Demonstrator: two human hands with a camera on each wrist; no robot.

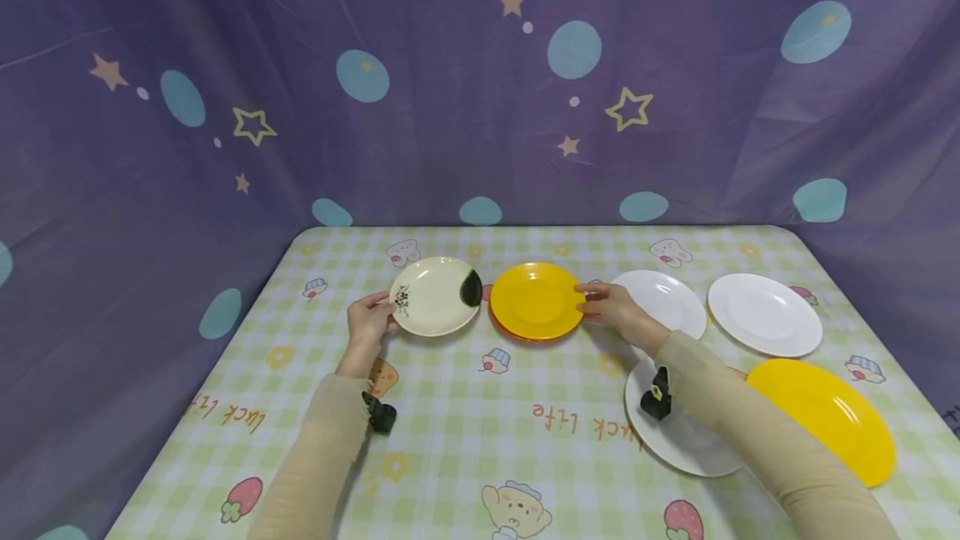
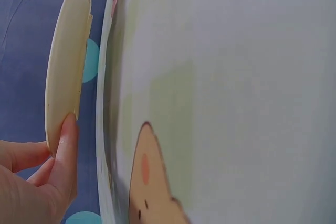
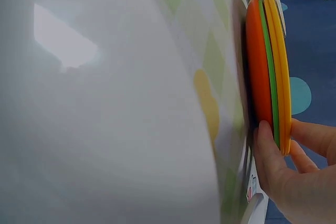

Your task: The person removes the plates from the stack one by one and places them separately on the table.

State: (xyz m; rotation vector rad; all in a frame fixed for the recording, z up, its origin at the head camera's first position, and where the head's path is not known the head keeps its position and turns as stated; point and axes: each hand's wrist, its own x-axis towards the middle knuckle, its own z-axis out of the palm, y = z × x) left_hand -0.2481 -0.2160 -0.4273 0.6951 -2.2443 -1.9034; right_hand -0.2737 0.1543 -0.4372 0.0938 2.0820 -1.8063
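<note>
Cream plate (image 1: pixel 435 298) in one hand, stack of plates (image 1: pixel 536 300) in the other

With my left hand (image 1: pixel 369 322) I pinch the cream plate by its left edge, thumb and fingers on opposite faces. The left wrist view shows it clear of the checked cloth (image 1: pixel 442 469). It sits left of the middle of the table, toward the far side, with a dark print (image 1: pixel 402 300) near my fingers and a dark green patch (image 1: pixel 471 288) on the opposite edge.

With my right hand (image 1: pixel 611 308) I grip the right edge of the stack of plates, just beside the cream plate. From the right wrist I see its layers: an orange plate (image 3: pixel 257 61) at the bottom, a green plate (image 3: pixel 269 66) above it, then two yellow plates (image 3: pixel 283 77) on top. My fingertips reach the underside of the orange plate; whether all of it is off the cloth, I cannot tell.

Behind my right hand lies a white plate (image 1: pixel 671 307), partly covered by it. Another white plate (image 1: pixel 765 315) is just beside that one, farther right. Nearer to me, my right sleeve (image 1: pixel 750 432) passes over parts of a third white plate (image 1: pixel 686 444) and a large yellow plate (image 1: pixel 840 415). A purple curtain (image 1: pixel 450 148) hangs behind the table.
</note>
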